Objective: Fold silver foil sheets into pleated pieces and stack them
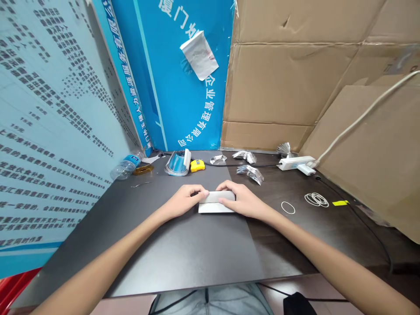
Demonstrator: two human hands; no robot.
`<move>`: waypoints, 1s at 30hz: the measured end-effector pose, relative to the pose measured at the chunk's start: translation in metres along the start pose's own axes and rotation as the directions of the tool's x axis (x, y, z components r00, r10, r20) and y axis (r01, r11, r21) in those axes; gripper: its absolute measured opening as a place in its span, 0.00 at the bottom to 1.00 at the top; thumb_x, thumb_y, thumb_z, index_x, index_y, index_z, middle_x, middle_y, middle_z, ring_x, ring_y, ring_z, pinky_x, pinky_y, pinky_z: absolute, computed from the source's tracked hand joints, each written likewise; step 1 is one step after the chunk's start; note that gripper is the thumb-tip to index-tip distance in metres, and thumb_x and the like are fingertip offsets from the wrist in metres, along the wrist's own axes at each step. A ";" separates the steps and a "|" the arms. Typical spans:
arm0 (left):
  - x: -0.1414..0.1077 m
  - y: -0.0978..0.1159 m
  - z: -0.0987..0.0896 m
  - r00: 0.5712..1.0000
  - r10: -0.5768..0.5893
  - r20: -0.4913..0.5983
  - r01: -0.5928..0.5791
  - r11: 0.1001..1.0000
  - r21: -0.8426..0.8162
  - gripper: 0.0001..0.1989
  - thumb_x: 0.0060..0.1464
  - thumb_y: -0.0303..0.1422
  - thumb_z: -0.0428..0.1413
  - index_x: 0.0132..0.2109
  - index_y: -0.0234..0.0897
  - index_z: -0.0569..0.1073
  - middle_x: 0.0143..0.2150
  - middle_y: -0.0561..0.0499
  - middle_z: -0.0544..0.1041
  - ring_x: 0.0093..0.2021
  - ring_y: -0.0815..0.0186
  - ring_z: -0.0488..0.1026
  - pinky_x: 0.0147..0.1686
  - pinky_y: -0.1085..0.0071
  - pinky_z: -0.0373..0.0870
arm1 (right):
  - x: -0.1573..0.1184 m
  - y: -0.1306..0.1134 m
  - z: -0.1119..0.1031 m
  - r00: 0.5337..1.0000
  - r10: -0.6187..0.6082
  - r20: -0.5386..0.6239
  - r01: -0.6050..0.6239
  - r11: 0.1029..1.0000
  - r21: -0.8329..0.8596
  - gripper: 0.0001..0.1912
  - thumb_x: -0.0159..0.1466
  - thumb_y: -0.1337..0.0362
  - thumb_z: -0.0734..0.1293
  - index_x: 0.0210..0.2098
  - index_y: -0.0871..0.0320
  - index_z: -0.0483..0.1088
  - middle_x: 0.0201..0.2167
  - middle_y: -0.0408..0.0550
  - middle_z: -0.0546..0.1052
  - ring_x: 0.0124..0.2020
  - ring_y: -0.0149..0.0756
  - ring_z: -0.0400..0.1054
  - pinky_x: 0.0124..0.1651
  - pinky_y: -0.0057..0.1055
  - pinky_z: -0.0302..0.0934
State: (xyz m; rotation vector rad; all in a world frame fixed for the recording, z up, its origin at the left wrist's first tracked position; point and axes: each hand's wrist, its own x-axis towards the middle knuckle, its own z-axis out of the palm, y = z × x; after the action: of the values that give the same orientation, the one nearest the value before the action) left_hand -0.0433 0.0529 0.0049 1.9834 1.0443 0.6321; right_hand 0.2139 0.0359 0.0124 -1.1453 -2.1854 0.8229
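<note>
Near the middle of the table, a white folded strip of sheet material [215, 207] lies between my two hands; its exact kind I cannot make out. My left hand [187, 199] pinches the strip's left end, thumb along the upper fold. On the right end, the thumb and fingers of my right hand [241, 199] grip it, the thumb pressing its face. A lengthwise crease divides a greyer upper part from a whiter lower part. Behind my hands are a curled stack of shiny blue-and-silver sheets [178, 163] and a yellow tape measure [197, 165].
Silvery bundles of strips [251, 173] lie beyond my right hand, before a white power strip [295, 162]. White rings of cord [316, 200] sit farther right. A plastic bottle [127, 166] lies at the back left. Blue panels and a cardboard wall [272, 83] enclose the table [183, 258].
</note>
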 end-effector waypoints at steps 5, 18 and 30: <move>-0.003 0.009 0.004 1.000 0.008 -0.025 -0.008 1.000 -0.013 0.19 0.61 0.49 0.60 0.48 0.39 0.79 0.41 0.53 0.78 0.35 0.66 0.69 0.34 0.72 0.62 | 0.002 -0.001 -0.003 0.996 0.025 -0.085 -0.019 0.997 0.072 0.16 0.64 0.62 0.69 0.52 0.54 0.72 0.52 0.49 0.77 0.54 0.43 0.71 0.55 0.38 0.62; -0.001 0.012 0.025 0.928 -0.136 -0.347 -0.084 0.831 -0.550 0.27 0.52 0.44 0.68 0.54 0.35 0.73 0.49 0.46 0.78 0.45 0.61 0.75 0.42 0.71 0.69 | 0.000 -0.006 0.007 0.991 0.130 -0.016 -0.039 0.412 0.910 0.26 0.62 0.55 0.76 0.57 0.52 0.71 0.52 0.49 0.73 0.44 0.34 0.71 0.43 0.27 0.71; -0.002 0.007 0.028 0.964 -0.139 -0.227 -0.054 0.734 -0.677 0.25 0.64 0.54 0.54 0.57 0.42 0.75 0.50 0.48 0.78 0.45 0.59 0.77 0.41 0.68 0.74 | 0.005 -0.002 0.015 0.968 0.252 -0.020 -0.110 0.491 0.864 0.26 0.57 0.66 0.74 0.56 0.50 0.73 0.45 0.46 0.74 0.40 0.32 0.69 0.35 0.25 0.70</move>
State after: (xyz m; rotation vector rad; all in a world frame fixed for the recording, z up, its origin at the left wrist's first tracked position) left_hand -0.0214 0.0371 -0.0050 1.2393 0.8329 1.0993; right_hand 0.1997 0.0353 0.0046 -0.8356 -1.1841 1.6193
